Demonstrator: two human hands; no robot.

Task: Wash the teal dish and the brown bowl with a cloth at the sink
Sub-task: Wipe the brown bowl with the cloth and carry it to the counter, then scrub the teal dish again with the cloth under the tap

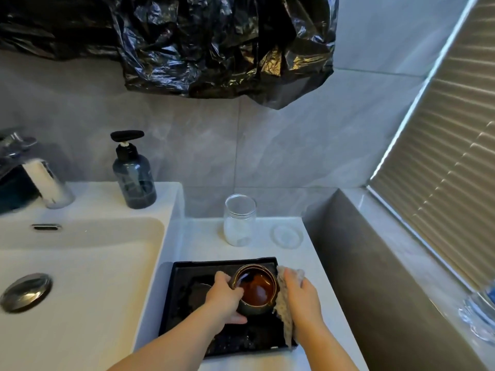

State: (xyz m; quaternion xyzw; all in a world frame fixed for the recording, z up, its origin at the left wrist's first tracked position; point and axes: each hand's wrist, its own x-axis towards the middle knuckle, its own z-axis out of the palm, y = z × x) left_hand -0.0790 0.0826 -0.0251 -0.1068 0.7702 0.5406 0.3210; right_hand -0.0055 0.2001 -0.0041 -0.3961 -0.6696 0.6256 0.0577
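The brown bowl (257, 290), glossy brown inside and darker green-grey outside, is held over a black tray (187, 266) on the white counter. My left hand (225, 298) grips the bowl's left rim and side. My right hand (300, 298) presses a pale grey cloth (282, 309) against the bowl's right outer wall; the cloth hangs down below the hand. A dark round shape (197, 291) lies in the tray left of the bowl, partly hidden by my left hand; I cannot tell whether it is the teal dish.
A white sink (80, 263) with a metal drain plug (26, 291) lies to the left, its faucet (40, 178) wrapped in plastic. A dark soap pump bottle (134, 178) stands on the sink's back ledge. A clear jar (239, 220) and its lid (286, 235) sit behind the tray. Black plastic hangs overhead.
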